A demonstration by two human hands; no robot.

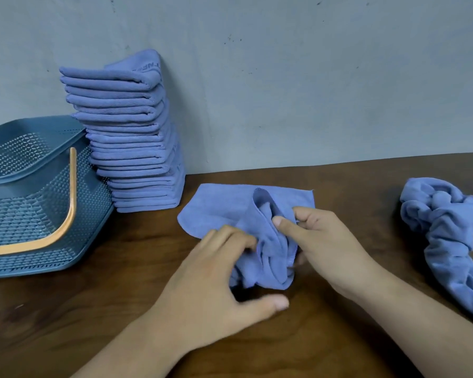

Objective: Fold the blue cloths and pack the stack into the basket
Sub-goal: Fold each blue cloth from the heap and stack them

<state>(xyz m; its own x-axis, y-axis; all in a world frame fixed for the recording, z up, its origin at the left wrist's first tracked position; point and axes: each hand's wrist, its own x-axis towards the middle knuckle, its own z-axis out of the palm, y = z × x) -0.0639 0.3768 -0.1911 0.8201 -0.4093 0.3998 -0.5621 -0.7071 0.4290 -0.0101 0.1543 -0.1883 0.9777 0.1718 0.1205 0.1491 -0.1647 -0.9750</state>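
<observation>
Centre of frame: left hand [219, 271] and right hand [321, 236], both with fingers curled onto the bunched near edge of a blue cloth [224, 208], which lies on the table [93, 309] with its far half spread flat. Risk: the tall, uneven folded stack [131, 137] at upper left, beside the basket [38, 208], could topple if knocked. The basket and the unfolded heap [443, 230] at right are cut off by the frame, and several fingertips are hidden in folds.
</observation>
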